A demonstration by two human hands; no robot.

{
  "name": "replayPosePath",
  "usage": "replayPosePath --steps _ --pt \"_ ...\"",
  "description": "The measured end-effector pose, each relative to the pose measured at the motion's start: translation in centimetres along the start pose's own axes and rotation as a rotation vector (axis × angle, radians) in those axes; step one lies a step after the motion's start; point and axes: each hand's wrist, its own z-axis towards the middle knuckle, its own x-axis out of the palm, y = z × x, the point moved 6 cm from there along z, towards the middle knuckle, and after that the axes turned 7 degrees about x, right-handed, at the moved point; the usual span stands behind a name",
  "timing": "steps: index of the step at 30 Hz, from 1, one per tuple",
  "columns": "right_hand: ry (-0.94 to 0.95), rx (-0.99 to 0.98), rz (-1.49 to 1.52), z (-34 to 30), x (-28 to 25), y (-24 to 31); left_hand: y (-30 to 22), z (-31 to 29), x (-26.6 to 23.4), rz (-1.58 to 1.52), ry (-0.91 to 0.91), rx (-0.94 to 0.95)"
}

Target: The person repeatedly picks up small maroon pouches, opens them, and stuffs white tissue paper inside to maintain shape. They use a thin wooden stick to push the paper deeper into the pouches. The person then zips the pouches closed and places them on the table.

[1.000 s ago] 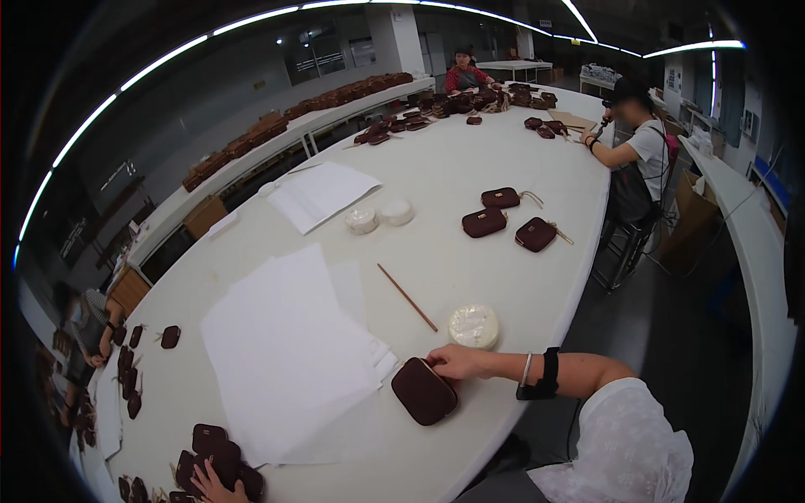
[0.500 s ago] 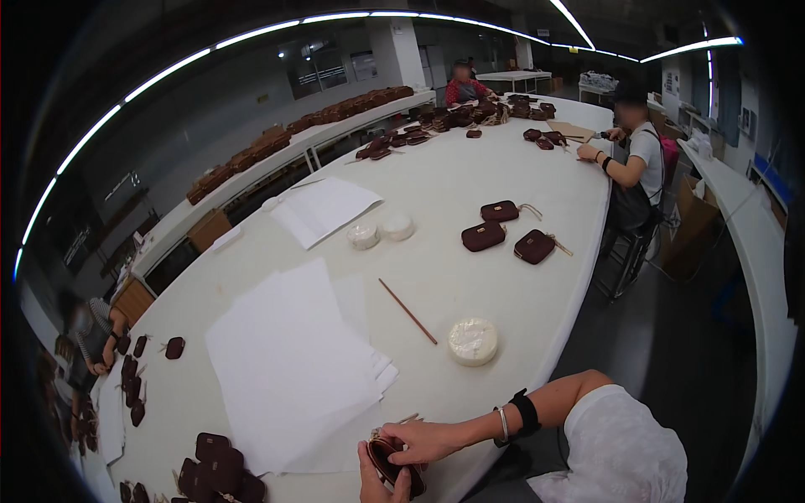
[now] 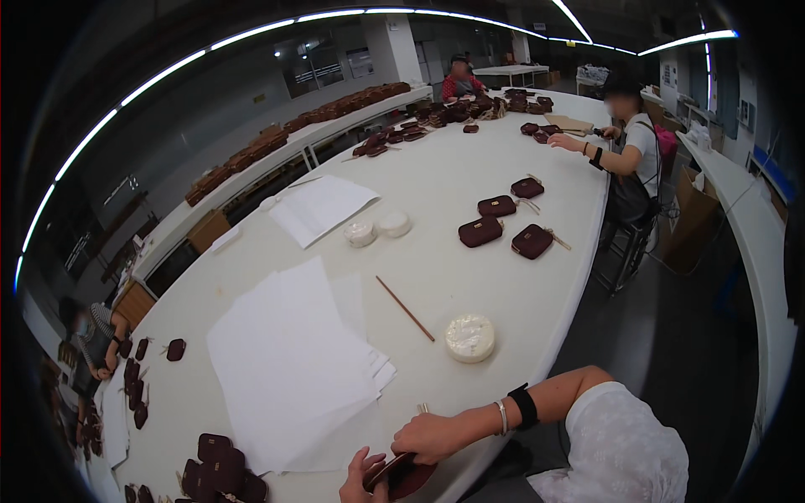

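Note:
At the near edge of the table I hold a small dark maroon zip pouch, its mouth spread apart. My left hand grips its left side, with the thumb and fingers around the wall. My right hand is closed at the upper rim, its fingertips partly hidden at the opening. A light zipper pull sticks up behind the right hand. What the pouch holds inside cannot be made out.
White paper sheets lie ahead, beside a brown stick and a wrapped white roll. Finished-looking pouches sit farther right; a pouch pile is at left. A co-worker sits at the right edge.
My hands have shifted slightly and the pouch has tilted, its mouth wider. My right hand's fingers have curled at the rim. Another pouch now lies behind the right group; the co-worker's arm reaches out.

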Motion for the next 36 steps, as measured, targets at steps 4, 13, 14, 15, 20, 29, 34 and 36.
replayPosePath --steps 4,13,14,15,20,29,34,36 --pt "-0.106 0.058 0.005 -0.1 0.0 -0.2 -2.8 -0.7 -0.2 0.446 -0.137 0.313" --pt "-0.101 0.038 -0.097 0.5 0.1 0.7 0.7 -1.3 1.5 0.644 0.225 0.085" --pt "-0.126 0.021 -0.088 0.7 0.2 0.8 0.9 -1.3 1.6 0.637 0.250 0.089" --pt "-0.125 0.027 -0.088 0.8 0.3 0.8 1.1 -1.2 1.7 0.630 0.274 0.094" --pt "-0.084 0.055 0.039 1.4 0.3 -0.5 -0.3 -2.0 2.2 0.423 0.363 0.093" --pt "0.055 0.092 0.200 -0.2 0.9 0.3 -1.4 -2.2 0.2 0.043 0.257 -0.017" --pt "0.163 -0.007 0.178 -0.5 -0.1 1.4 -1.1 -2.1 1.0 0.065 0.280 -0.092" --pt "0.136 0.005 0.099 -0.1 0.2 0.9 -1.1 -2.1 1.4 0.073 0.260 -0.074"
